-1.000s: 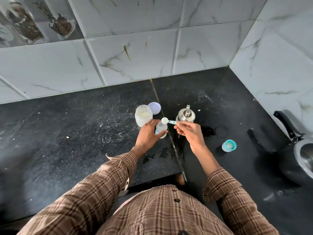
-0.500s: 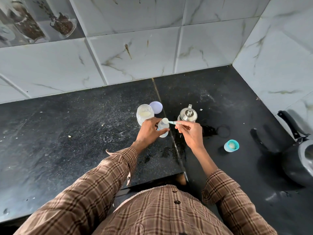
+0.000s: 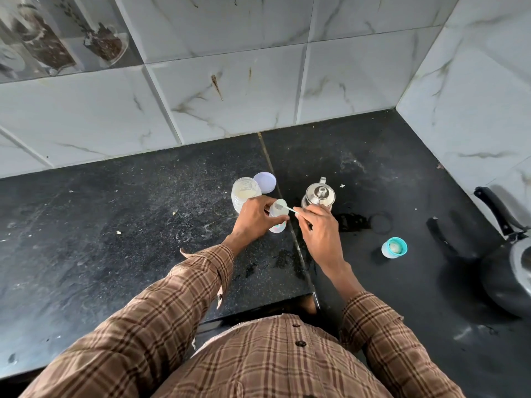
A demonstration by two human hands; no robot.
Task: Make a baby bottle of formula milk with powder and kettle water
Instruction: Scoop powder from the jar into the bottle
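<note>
Head view: left hand [image 3: 253,216] grips the bottle [image 3: 278,216] upright on the counter [image 3: 143,225], steadying it; right hand [image 3: 317,228] pinches the scoop [image 3: 283,207] over its mouth, probably tipping powder.

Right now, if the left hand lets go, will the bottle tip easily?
Probably yes. The bottle looks small, narrow and light plastic, so a nudge from the scoop at its mouth could topple it. The left hand gripping it suggests it needs steadying.
</note>
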